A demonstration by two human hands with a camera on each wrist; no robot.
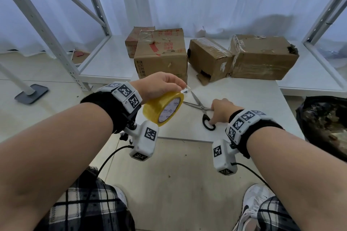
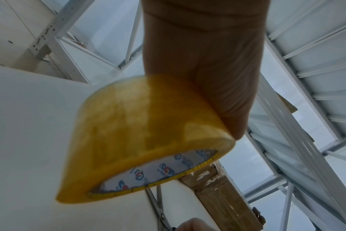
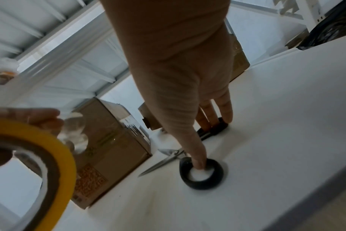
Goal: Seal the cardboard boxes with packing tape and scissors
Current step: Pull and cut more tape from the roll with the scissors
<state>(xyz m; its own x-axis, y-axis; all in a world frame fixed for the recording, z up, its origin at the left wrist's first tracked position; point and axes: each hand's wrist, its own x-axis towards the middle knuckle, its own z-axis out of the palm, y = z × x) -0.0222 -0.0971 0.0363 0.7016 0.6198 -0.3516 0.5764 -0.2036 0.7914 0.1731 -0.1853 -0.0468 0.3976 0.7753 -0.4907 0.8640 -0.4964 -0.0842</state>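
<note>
At centre-left of the frame, the left hand (image 1: 157, 86) grips a tape roll (image 1: 163, 108); centre-right, the right hand (image 1: 222, 110) threads open scissors (image 1: 201, 108). Boxes (image 1: 161, 56) wait above. The loose tape end may restick.

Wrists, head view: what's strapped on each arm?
Bare forearms, no sleeves. Each wrist has a black band carrying white blocks printed with black square codes. Under each hangs a white camera housing, also coded, with a black cable trailing back. The right wrist matches.
</note>
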